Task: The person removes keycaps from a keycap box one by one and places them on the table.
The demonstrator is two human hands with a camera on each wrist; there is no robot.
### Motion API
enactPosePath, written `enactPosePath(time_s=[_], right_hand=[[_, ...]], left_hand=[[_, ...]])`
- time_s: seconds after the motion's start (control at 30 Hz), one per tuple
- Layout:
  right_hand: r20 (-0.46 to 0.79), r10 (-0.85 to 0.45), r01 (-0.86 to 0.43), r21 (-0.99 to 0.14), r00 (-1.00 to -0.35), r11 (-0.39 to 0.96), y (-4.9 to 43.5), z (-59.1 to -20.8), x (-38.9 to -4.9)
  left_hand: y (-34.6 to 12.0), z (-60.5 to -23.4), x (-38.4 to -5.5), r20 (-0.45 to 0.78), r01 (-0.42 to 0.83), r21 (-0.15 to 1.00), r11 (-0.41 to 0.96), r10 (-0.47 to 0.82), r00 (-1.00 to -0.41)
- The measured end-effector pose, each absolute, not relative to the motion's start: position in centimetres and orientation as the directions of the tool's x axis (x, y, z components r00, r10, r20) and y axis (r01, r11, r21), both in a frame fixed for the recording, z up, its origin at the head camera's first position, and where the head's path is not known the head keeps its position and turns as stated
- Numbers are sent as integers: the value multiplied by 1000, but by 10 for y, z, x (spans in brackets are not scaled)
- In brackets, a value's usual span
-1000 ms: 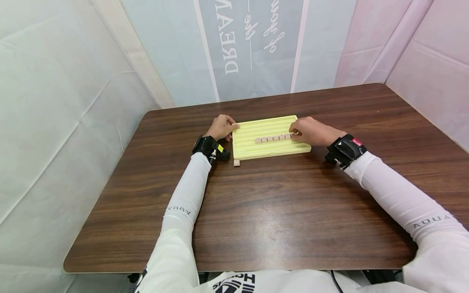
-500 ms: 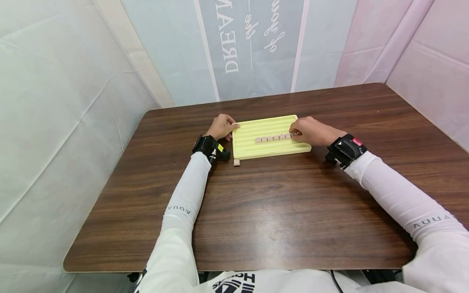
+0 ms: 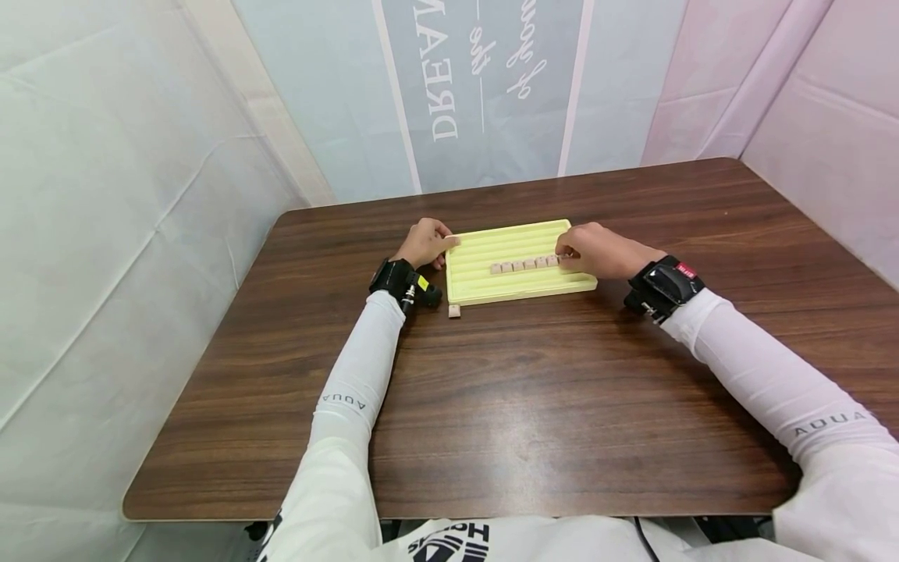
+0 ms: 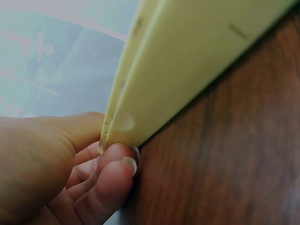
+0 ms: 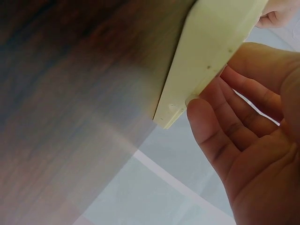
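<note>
A pale yellow ridged tray (image 3: 506, 293) lies on the table. My left hand (image 3: 424, 243) grips its left edge, thumb over the rim and fingertips against the side wall (image 4: 187, 61) in the left wrist view. Along one groove runs a row of several small beige keycaps (image 3: 518, 266). At the row's right end my right hand (image 3: 605, 251) pinches a keycap, mostly covered by the fingers. The right wrist view shows one finger (image 5: 204, 119) against the tray's outer edge; the pinched piece is hidden there.
One loose keycap (image 3: 454, 311) sits on the brown wooden table (image 3: 534, 406), just in front of the tray's near left corner. Behind the table hangs a printed curtain (image 3: 492, 101), with white sheeting (image 3: 105, 234) on the left.
</note>
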State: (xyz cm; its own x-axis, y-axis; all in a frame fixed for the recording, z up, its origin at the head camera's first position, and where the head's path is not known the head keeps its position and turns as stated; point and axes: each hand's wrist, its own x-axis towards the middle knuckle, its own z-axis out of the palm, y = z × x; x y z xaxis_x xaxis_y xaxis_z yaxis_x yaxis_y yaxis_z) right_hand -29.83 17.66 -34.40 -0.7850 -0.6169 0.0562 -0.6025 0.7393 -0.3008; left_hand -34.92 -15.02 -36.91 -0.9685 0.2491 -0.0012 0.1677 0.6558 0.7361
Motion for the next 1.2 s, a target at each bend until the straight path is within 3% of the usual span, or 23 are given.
enactPosePath(time_s=[1.2], right_hand=[[69,-632,-622,-291,-772,727,181,-338,-295]], left_hand=[[-151,-371,-347,12,181,740,648,256,-967]])
